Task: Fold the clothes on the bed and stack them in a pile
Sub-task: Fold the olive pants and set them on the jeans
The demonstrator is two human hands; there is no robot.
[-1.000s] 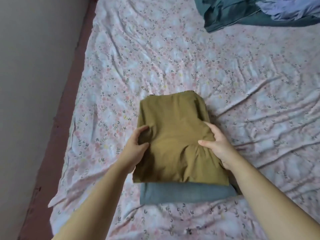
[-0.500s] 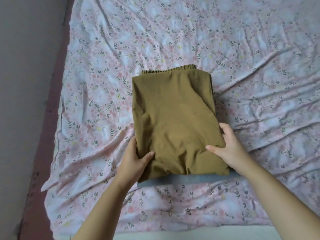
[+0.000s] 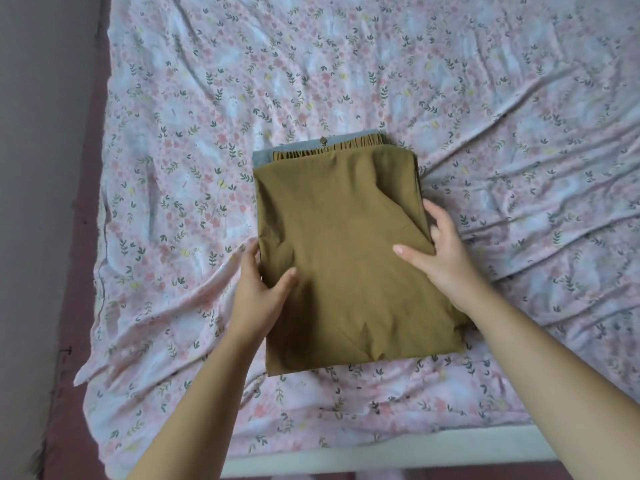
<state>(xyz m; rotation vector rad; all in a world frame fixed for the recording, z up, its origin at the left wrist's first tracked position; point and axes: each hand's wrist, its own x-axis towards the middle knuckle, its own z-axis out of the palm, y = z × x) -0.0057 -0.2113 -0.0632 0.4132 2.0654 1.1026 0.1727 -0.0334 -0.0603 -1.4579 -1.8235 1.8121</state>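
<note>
Head view, looking down on a bed covered by a wrinkled floral sheet [image 3: 346, 81]. A folded olive garment [image 3: 346, 254] lies flat near the middle of the sheet, with its gathered elastic waistband [image 3: 349, 147] at the far end. It rests on top of a folded grey garment [image 3: 262, 159], and together they form a two-piece pile. Only a narrow grey strip shows along the far edge and the far-left corner. A small button [image 3: 323, 141] sits on that far edge. The left hand [image 3: 258, 292] grips the left edge of the olive garment, with the thumb on the top face and the fingers tucked under the edge. The right hand [image 3: 446, 258] holds the right edge, with the thumb lying across the top and the fingers reaching down the side of the pile. Both forearms enter from the near side. A white bed edge [image 3: 381, 448] runs along the near side, and a grey wall [image 3: 34, 168] stands at the left.
</note>
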